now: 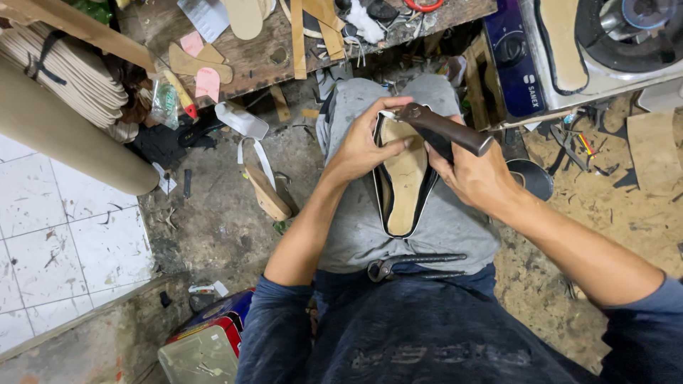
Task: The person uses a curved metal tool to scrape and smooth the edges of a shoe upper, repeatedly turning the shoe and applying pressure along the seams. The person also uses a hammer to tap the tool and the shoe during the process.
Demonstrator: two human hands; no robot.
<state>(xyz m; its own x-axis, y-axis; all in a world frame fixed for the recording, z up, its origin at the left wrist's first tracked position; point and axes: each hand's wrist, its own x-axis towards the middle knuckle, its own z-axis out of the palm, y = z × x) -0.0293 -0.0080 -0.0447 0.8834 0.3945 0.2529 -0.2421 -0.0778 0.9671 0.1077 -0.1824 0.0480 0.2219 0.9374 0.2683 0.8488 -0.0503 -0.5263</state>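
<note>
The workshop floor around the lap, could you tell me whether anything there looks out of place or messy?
Yes. Scraps litter the floor, a loose sandal lies left of the knees, and pincers rest unsecured on the lap. The left hand and right hand hold the shoe steady.

A person seen from above wears a dark navy long-sleeved top, the fabric faintly mottled and creased across the chest, with a band of darker, barely legible print running across the lower front. Both sleeves are pushed up past the elbow, bunched into soft folds and leaving the forearms bare. The left hand (363, 142) and right hand (473, 178) carry no gloves, rings or watch. Below the top's hem, light grey trousers cover the lap, the cloth smudged and speckled with dust, wrinkled toward the knees.
</note>
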